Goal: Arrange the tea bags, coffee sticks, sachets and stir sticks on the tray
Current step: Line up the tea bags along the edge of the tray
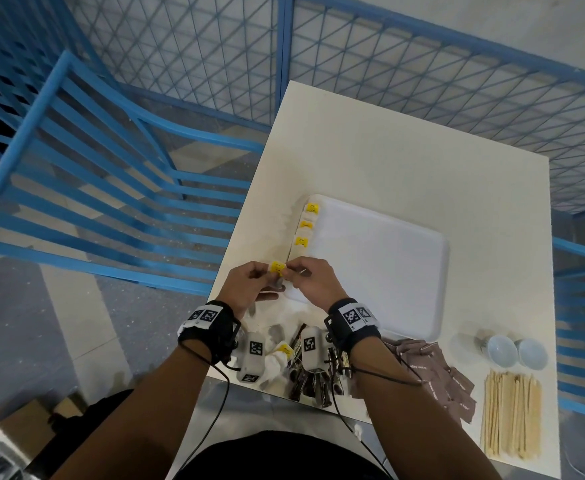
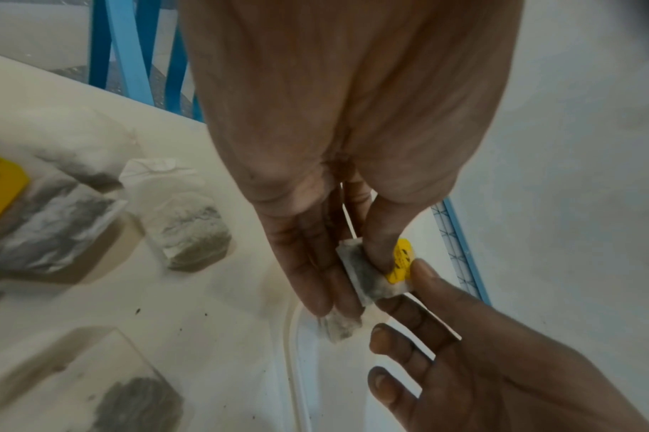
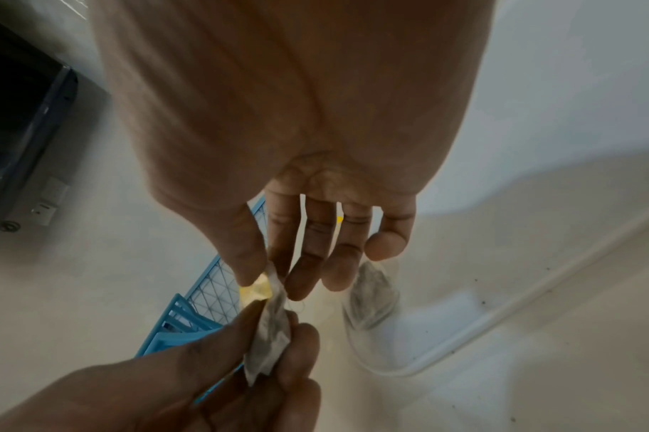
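Observation:
Both hands hold one tea bag (image 1: 277, 268) with a yellow tag just above the near left corner of the white tray (image 1: 381, 268). My left hand (image 1: 269, 273) pinches the bag's body (image 2: 369, 277) between thumb and fingers. My right hand (image 1: 292, 271) pinches its top by the yellow tag (image 3: 260, 289) with thumb and forefinger. Three tagged tea bags (image 1: 306, 224) lie in a row along the tray's left edge; the nearest one (image 3: 373, 295) lies just under my right fingers. Loose tea bags (image 2: 190, 233), dark coffee sticks (image 1: 313, 381), brown sachets (image 1: 436, 372) and wooden stir sticks (image 1: 512, 414) lie along the table's near edge.
Two small pale bowls (image 1: 516, 351) stand right of the tray, behind the stir sticks. A blue slatted chair (image 1: 111, 188) stands left of the white table (image 1: 405, 161), and a blue mesh fence (image 1: 422, 64) runs behind it. Dark crumbs speck the table near the tray.

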A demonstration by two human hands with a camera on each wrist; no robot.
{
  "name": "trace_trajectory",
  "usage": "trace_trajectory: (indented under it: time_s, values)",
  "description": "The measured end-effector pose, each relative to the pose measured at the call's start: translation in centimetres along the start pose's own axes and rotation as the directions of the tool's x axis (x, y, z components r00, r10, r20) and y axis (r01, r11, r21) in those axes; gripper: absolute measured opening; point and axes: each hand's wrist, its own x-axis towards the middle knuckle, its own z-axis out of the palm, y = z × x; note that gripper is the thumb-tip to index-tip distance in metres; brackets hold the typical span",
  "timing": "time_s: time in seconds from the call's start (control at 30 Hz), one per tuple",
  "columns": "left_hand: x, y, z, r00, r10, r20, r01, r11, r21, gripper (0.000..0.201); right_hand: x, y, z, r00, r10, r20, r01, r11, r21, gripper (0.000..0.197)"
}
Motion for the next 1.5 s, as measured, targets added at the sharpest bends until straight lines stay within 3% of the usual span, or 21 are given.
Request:
trace_trajectory:
  time_s: [0.47,0.9,1.1,1.3,1.5]
  values:
    - [-0.2,0.0,0.0,0.998,-0.062,0.014,0.063,0.991,-0.117,0.022,-0.8,1.3,0.2,0.998,0.025,-0.055,-0.014,0.98,0.198,0.01]
    - [-0.5,0.0,0.6,0.997,-0.068,0.046,0.075,0.982,-0.173,0.018,-1.2,1.5,1.4,0.994,0.057,-0.094,-0.036,0.978,0.206,0.01]
    - [-0.4,-0.3,0.5,0.996,-0.052,0.077,0.061,0.991,-0.12,0.025,-1.6,1.4,1.1,0.999,0.033,-0.011,-0.031,0.987,0.157,0.015]
    - [-0.3,-0.6,0.2,0.998,-0.036,0.046,0.039,0.997,-0.062,0.026,-2.0,0.8,0.9,0.988,0.122,0.091,-0.139,0.967,0.212,0.027]
    - [0.0,-0.8,0.2,0.998,-0.059,0.006,0.059,0.998,-0.014,0.023,-2.1,0.9,1.0,0.986,0.13,0.102,-0.15,0.965,0.214,0.018]
